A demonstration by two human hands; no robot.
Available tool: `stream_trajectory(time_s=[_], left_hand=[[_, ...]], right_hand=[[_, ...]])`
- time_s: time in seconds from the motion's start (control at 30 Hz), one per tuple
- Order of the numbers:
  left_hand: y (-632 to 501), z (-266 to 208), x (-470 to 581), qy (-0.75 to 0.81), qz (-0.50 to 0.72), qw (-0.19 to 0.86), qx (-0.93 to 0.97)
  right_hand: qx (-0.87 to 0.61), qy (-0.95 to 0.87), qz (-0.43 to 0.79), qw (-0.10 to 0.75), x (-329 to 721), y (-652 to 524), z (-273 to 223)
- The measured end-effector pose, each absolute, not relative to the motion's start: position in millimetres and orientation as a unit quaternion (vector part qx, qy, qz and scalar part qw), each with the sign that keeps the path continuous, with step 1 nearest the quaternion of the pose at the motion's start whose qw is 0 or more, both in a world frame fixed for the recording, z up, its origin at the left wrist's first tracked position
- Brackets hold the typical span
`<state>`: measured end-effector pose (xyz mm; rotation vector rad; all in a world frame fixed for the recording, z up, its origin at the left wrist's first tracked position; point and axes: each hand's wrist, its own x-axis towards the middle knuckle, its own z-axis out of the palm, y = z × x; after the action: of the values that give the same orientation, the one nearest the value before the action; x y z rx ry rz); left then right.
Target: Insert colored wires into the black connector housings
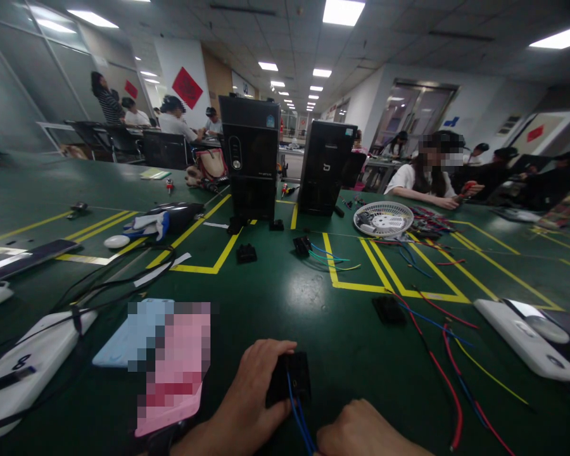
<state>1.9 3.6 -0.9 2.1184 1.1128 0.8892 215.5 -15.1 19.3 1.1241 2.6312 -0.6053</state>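
My left hand (254,400) is closed around the side of a small black plastic block (300,375) at the near edge of the table, its thumb and fingers gripping the block. Blue wires (296,405) come out of the block's top face and run down toward me. My right hand (363,430) is curled into a fist just right of the block. The blue wires lead to its inner edge and its fingertips are partly hidden, but the wires appear pinched there.
Similar black blocks (246,254) lie farther out, one with wires (332,254). Loose red, blue and yellow wires (432,364) spread to the right. Two black computer towers (251,158) and a white basket (384,206) stand beyond. A pink pad (175,361) lies left. A person (427,177) sits opposite.
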Motion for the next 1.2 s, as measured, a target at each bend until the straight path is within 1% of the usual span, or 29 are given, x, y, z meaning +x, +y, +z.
stream_trajectory(time_s=[0.1,0.23,0.3,0.37,0.47,0.77,0.87,1.0,1.2], left_hand=[[3,0,2,0.42,0.329,0.294,0.793],[3,1,1,0.416,0.325,0.297,0.795],[4,1,1,0.416,0.323,0.3,0.795],[4,1,1,0.419,0.321,0.303,0.793],[4,0,1,0.421,0.322,0.302,0.793],[4,-1,2,0.422,0.333,0.295,0.79],[3,-2,2,0.427,0.334,0.295,0.787],[3,0,2,0.428,0.329,0.305,0.785],[5,-1,1,0.422,0.329,0.298,0.791]], right_hand=[[0.402,0.869,-0.284,0.056,216,-15,27],[0.416,0.815,-0.396,-0.072,218,-17,42],[0.411,0.802,-0.418,-0.115,219,-18,46],[0.403,0.8,-0.423,-0.136,221,-18,46],[0.404,0.802,-0.418,-0.135,222,-19,45],[0.519,0.761,-0.383,-0.071,213,-19,46],[0.523,0.765,-0.372,-0.057,211,-21,45],[0.524,0.754,-0.389,-0.069,212,-21,44],[0.522,0.681,-0.496,-0.131,212,-18,49]])
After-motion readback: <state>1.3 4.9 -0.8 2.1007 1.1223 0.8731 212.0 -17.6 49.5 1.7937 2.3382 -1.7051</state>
